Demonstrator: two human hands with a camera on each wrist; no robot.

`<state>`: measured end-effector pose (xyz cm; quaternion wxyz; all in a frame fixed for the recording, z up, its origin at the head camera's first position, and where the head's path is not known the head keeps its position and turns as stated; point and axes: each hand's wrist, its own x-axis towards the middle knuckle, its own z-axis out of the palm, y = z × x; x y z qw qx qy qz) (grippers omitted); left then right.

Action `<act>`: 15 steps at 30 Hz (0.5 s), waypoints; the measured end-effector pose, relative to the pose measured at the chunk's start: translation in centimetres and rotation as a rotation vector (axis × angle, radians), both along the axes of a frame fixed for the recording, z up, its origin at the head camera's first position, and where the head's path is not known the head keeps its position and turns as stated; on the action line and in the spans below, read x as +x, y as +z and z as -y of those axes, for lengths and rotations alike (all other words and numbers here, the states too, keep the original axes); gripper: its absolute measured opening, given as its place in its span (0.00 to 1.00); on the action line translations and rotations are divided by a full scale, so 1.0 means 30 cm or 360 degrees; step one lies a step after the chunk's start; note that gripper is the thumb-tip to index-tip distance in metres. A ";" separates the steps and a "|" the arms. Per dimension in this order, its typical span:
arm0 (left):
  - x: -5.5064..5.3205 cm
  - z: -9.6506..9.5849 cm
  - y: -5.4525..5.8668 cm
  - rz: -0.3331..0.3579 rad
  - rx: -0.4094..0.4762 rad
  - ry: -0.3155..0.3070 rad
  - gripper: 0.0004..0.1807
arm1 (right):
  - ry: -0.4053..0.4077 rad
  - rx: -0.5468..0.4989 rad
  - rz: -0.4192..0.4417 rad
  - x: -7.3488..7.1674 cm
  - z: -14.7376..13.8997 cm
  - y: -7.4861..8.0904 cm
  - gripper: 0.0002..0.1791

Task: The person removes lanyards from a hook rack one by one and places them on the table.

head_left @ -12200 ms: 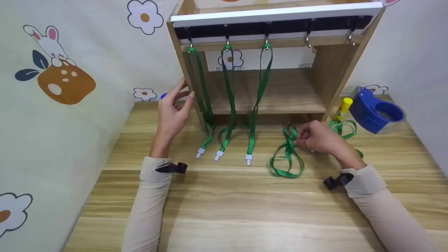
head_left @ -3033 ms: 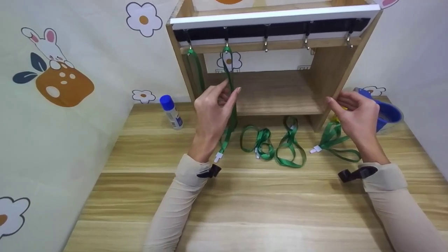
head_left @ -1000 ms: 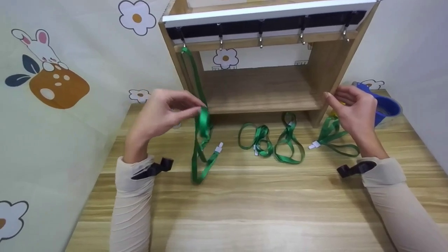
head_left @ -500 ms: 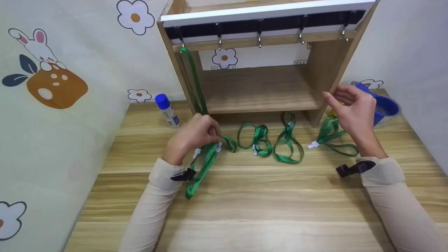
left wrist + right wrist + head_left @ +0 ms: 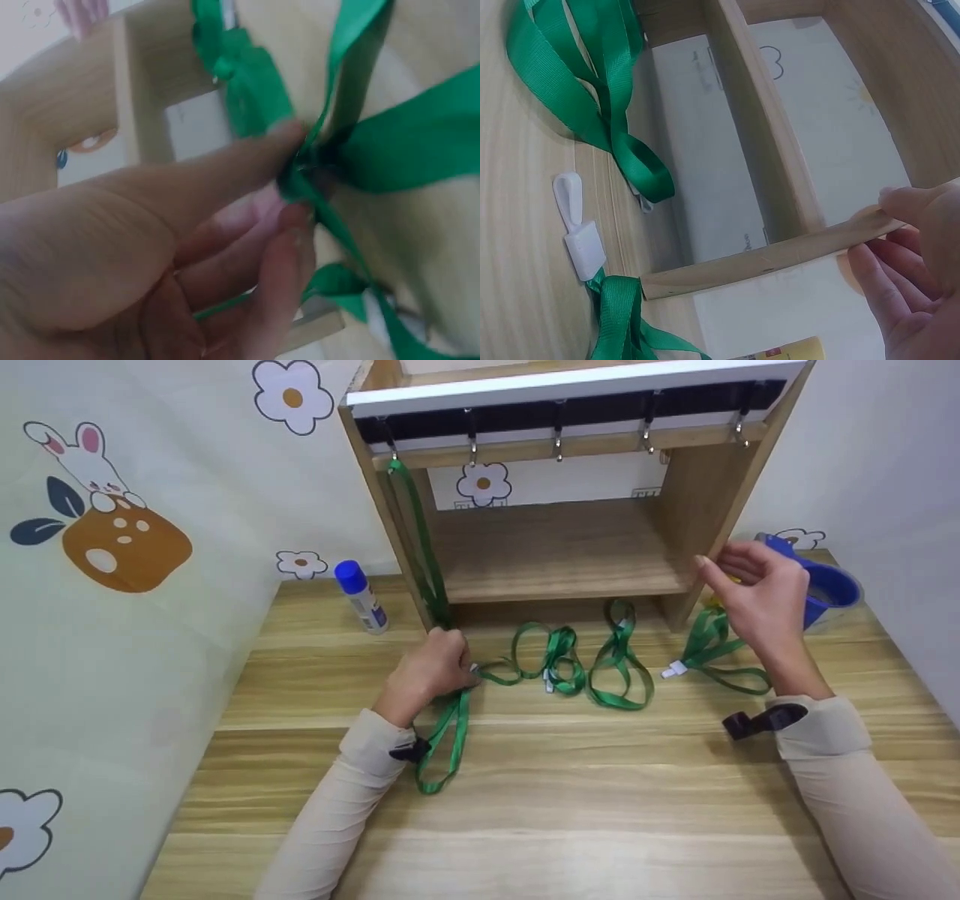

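My left hand (image 5: 427, 671) is low over the table before the rack's left end. Its thumb and fingers pinch a green lanyard (image 5: 420, 142), whose loop (image 5: 454, 742) trails toward me on the wood. My right hand (image 5: 765, 600) grips the front edge of the right side panel (image 5: 772, 259) of the wooden hook rack (image 5: 562, 547), thumb on one face and fingers on the other. One green lanyard (image 5: 424, 540) hangs from the leftmost hook, its lower end hidden behind my left hand. The other hooks hold nothing.
Two gathered green lanyards (image 5: 562, 660) (image 5: 619, 660) lie before the rack, and another with a white clip (image 5: 677, 668) lies by my right wrist. A blue-capped glue stick (image 5: 362, 598) stands left. A blue tape dispenser (image 5: 829, 585) sits behind my right hand.
Three lanyards hung earlier; now one does. My left hand took the second hook's lanyard down and lowered it to the table. My right hand left a table lanyard for the side panel.
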<state>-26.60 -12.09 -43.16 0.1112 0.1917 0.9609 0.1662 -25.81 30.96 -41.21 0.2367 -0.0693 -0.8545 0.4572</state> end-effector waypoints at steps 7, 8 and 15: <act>0.017 -0.007 0.002 -0.0067 -0.0126 0.0193 0.25 | 0.0013 0.0003 -0.0051 0.003 -0.002 -0.004 0.27; 0.021 -0.008 0.002 -0.0080 -0.0144 0.0216 0.22 | 0.0014 0.0006 -0.0053 0.003 -0.003 -0.005 0.27; 0.033 -0.018 -0.005 -0.0183 -0.0230 0.0313 0.15 | 0.0015 0.0005 -0.0032 0.002 -0.005 -0.003 0.27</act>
